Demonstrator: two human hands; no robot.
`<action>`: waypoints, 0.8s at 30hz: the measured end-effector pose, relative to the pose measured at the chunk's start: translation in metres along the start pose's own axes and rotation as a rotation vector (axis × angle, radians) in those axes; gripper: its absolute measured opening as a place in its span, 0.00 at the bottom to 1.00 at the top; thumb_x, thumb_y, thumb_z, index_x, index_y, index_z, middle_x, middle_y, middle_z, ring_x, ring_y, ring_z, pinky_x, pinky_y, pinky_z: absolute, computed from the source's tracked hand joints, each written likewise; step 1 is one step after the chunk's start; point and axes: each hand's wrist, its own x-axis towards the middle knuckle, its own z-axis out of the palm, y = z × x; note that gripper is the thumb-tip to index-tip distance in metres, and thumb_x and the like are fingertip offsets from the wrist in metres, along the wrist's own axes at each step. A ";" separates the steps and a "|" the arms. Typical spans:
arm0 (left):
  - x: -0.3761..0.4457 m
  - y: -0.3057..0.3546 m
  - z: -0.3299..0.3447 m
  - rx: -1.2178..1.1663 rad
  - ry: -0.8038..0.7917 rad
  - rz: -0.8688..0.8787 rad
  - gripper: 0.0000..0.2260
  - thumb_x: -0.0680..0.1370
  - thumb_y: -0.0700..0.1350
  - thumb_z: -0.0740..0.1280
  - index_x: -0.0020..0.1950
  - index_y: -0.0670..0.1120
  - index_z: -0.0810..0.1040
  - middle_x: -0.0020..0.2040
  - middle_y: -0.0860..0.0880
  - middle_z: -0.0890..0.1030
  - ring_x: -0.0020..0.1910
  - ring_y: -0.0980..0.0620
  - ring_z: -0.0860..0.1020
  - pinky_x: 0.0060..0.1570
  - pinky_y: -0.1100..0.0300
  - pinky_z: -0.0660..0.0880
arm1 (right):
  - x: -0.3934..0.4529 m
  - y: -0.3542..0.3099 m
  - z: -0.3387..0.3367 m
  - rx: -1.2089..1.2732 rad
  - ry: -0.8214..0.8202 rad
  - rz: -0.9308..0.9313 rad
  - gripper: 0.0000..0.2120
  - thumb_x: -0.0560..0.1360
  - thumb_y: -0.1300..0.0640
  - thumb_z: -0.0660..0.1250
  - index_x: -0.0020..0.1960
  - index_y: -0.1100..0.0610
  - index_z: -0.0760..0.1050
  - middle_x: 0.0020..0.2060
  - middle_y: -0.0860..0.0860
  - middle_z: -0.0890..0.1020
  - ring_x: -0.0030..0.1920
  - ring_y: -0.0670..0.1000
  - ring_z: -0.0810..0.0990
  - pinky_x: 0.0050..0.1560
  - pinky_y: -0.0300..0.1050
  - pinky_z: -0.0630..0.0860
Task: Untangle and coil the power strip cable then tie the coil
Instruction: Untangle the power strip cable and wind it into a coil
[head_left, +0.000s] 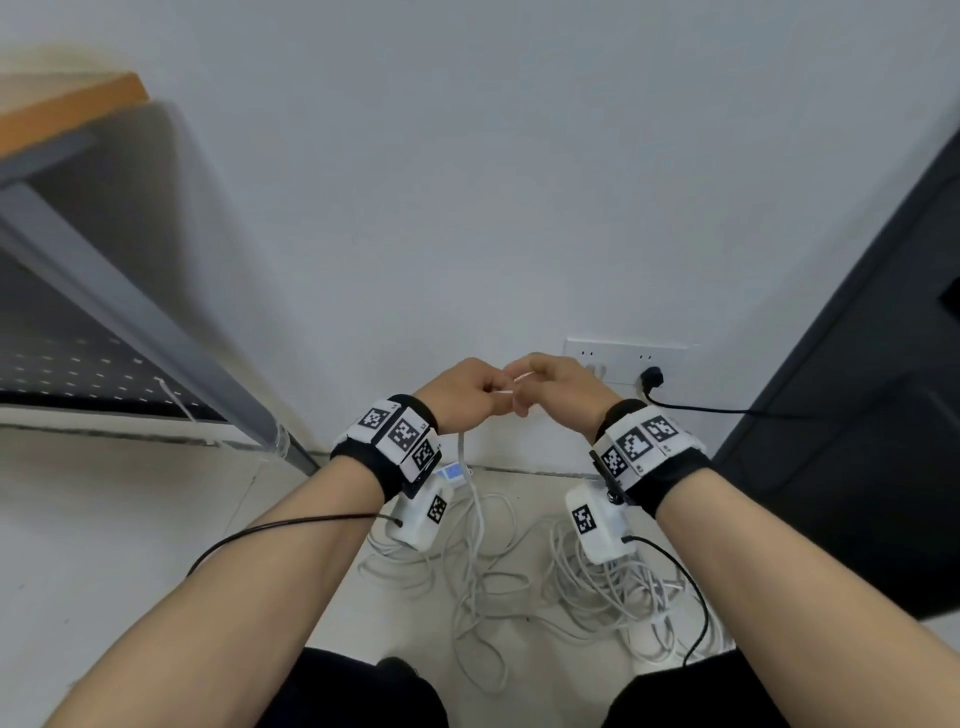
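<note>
Above tangled cable (483, 582), both hands' grip (511, 392)

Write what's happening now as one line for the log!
stage: untangling | left hand: pinching cable | right hand: pinching cable | white cable: hangs to loose tangle on floor | coil: not yet tied

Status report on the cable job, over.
Both hands raised, left hand and right hand pinching the white cable. Rest of it loose, tangled on the floor. Not coiled. Nothing in the way.
</note>
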 end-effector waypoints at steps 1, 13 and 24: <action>0.001 -0.001 -0.002 0.020 0.012 -0.009 0.07 0.77 0.46 0.69 0.42 0.47 0.85 0.27 0.56 0.70 0.28 0.58 0.67 0.36 0.61 0.65 | 0.002 0.001 0.002 -0.053 -0.026 0.028 0.08 0.74 0.64 0.65 0.52 0.59 0.79 0.34 0.52 0.81 0.37 0.46 0.78 0.38 0.33 0.71; 0.009 -0.016 -0.020 -0.073 0.173 -0.001 0.09 0.74 0.49 0.74 0.37 0.47 0.80 0.26 0.56 0.73 0.29 0.55 0.73 0.38 0.56 0.78 | 0.008 0.003 -0.013 -0.062 -0.079 -0.003 0.20 0.80 0.51 0.64 0.32 0.56 0.77 0.21 0.47 0.65 0.24 0.45 0.63 0.27 0.32 0.62; 0.000 -0.062 -0.021 -0.319 0.142 -0.122 0.20 0.80 0.50 0.66 0.32 0.45 0.66 0.25 0.51 0.68 0.25 0.50 0.71 0.41 0.53 0.76 | 0.003 0.016 -0.055 0.440 0.032 -0.032 0.15 0.84 0.63 0.55 0.39 0.61 0.71 0.22 0.44 0.73 0.28 0.47 0.62 0.32 0.38 0.63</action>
